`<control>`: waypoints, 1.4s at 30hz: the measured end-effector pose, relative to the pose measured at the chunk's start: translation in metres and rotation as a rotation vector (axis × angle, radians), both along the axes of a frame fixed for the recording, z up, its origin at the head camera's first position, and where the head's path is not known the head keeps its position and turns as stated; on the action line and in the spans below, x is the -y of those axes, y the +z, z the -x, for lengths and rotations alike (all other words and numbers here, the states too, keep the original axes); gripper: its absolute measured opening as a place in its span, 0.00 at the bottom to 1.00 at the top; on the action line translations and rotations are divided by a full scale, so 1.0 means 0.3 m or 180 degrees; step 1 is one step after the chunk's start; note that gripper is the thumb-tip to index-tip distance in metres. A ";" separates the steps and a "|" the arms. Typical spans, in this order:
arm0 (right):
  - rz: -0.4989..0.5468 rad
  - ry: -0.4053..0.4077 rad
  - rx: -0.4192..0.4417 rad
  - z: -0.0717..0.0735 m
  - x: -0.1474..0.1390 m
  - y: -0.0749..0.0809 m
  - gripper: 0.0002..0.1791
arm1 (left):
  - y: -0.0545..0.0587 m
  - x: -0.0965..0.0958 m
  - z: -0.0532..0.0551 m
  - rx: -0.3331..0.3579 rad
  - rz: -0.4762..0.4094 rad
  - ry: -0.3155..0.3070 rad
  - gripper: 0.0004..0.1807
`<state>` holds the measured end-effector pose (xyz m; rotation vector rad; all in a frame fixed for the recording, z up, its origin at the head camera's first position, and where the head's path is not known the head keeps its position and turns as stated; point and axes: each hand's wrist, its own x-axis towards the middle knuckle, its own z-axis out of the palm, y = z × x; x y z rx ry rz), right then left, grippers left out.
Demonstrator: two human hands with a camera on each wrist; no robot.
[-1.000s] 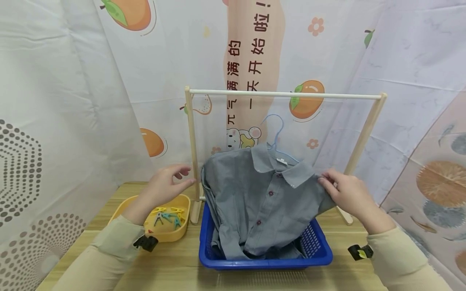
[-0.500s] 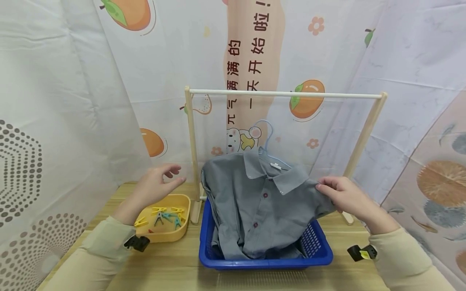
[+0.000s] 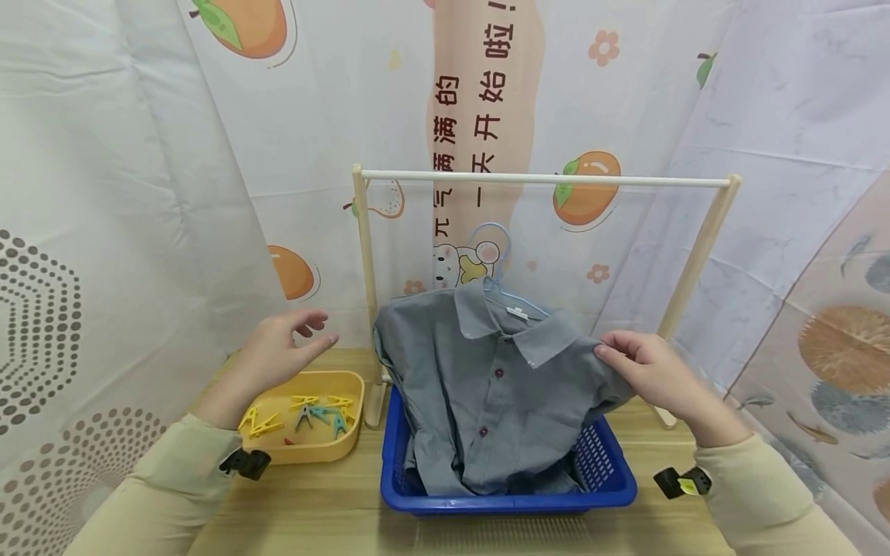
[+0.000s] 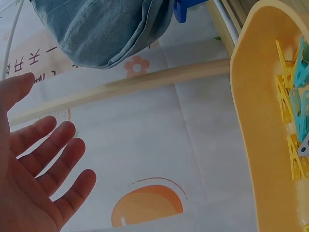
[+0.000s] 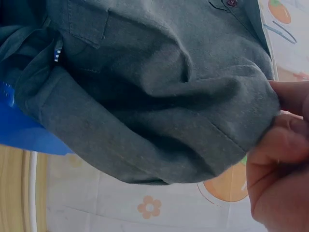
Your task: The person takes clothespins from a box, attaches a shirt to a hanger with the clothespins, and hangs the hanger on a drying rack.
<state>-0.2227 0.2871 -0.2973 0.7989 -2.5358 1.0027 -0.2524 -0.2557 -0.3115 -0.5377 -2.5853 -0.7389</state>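
A grey button-up shirt (image 3: 455, 371) with a collar hangs partly on a light blue hanger (image 3: 518, 300), its lower part lying in the blue basket (image 3: 511, 506). My right hand (image 3: 643, 371) pinches the shirt at its right shoulder, between thumb and fingers; the right wrist view shows this pinch at the cloth's edge. My left hand (image 3: 278, 351) is held in the air with fingers loosely bent and nothing in it, apart from the shirt, above the yellow tray's left part. In the left wrist view its fingers are spread.
A wooden drying rack (image 3: 545, 178) with a white bar stands behind the basket. The yellow tray (image 3: 306, 454) at the left holds several clothespins (image 3: 304, 417). Patterned curtains (image 3: 167, 193) surround the wooden table (image 3: 334, 513).
My left hand has drawn back to the left, away from the shirt. The hanger and collar have shifted left and a little lower, with the right hand still pinching the shoulder.
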 end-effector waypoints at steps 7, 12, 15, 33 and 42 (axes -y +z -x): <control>-0.0032 -0.0147 -0.0264 0.014 0.019 -0.010 0.07 | -0.006 0.030 -0.004 -0.0005 -0.0005 0.0056 0.26; -0.0111 -0.0238 -0.0295 0.018 0.027 -0.010 0.06 | -0.013 0.059 0.002 0.0027 0.0035 0.0117 0.27; -0.0209 -0.0314 -0.0334 0.018 0.025 -0.012 0.06 | -0.015 0.077 0.006 0.0031 0.0033 0.0149 0.28; -0.0237 -0.0334 -0.0264 0.024 0.030 -0.034 0.09 | -0.057 0.189 0.036 0.0253 0.0200 0.0393 0.32; -0.0165 -0.0346 -0.0153 0.021 0.028 -0.036 0.08 | -0.067 0.228 0.061 0.0433 0.0259 0.0487 0.35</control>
